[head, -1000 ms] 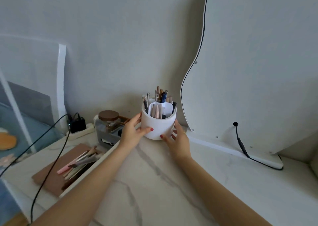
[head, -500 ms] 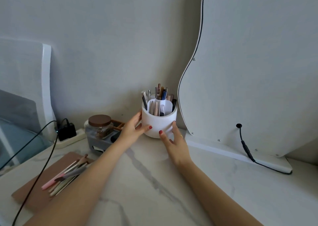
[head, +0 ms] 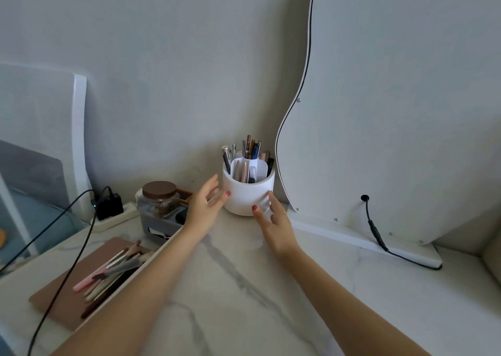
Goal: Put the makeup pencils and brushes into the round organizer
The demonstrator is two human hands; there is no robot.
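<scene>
Head view: round organizer (head: pixel 248 197) stands between left hand (head: pixel 204 206) and right hand (head: pixel 273 220), both spread open, holding nothing.

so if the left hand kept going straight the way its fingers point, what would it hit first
Most likely the white round organizer. The left hand is open with its fingers aimed up and right at the organizer's near left side, the thumb almost on it. Depth is unclear; it might slip just behind.

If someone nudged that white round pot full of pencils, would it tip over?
Probably not easily. The round organizer looks squat, with a wide flat base on the marble counter, so it would likely slide. The tall pencils rising above its rim raise the weight somewhat, so a sharp push near the top might rock it. Its smooth wall may feel slippery.
</scene>
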